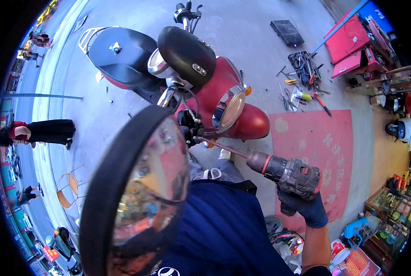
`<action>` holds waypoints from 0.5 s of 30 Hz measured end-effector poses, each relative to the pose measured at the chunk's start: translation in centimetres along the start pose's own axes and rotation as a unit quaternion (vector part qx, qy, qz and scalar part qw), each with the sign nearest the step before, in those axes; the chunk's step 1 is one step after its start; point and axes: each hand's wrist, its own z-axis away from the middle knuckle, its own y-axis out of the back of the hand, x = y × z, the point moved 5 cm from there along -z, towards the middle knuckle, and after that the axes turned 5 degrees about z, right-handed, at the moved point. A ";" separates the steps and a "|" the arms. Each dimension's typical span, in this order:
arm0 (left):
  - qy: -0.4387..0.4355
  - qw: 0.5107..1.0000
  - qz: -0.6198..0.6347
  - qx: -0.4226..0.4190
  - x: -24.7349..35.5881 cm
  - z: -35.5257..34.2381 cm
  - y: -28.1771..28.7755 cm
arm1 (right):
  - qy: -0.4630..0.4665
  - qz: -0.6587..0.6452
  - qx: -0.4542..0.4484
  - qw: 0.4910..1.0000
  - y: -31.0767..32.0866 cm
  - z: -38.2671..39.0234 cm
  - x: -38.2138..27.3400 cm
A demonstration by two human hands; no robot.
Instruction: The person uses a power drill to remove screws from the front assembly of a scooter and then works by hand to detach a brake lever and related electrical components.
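Note:
My right hand (pixel 312 209), in a dark glove, is closed round the grip of a cordless drill (pixel 288 174). A long thin screwdriver bit (pixel 229 148) runs from its chuck to the black handlebar controls (pixel 187 122) of a red scooter (pixel 253 120). The bit's tip is at or close to these controls; exact contact is too small to make out. A large round rear-view mirror (pixel 145 202) fills the near left and blocks what lies behind it. My left hand does not show. The scooter's round headlight (pixel 233 109) sits just beyond the bit.
A red mat (pixel 316 156) lies on the floor at right. Beyond it are scattered hand tools (pixel 306 69), a black case (pixel 287 33) and a red tool cabinet (pixel 348 43). A glass display case (pixel 394 211) stands far right. At left are a person (pixel 40 132) and a wicker chair (pixel 67 191).

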 end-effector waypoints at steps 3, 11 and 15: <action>0.013 0.999 -0.041 -0.031 -0.3 -1.0 -1.4 | 0.004 0.046 -0.001 0.999 0.2 -0.1 -0.4; -0.002 0.996 -0.091 -0.008 -0.1 0.3 -2.2 | 0.077 0.206 -0.033 0.975 0.5 -0.8 -1.6; -0.005 0.991 -0.131 -0.010 -0.2 0.2 -2.2 | 0.166 0.332 -0.051 0.927 1.2 -1.2 -2.8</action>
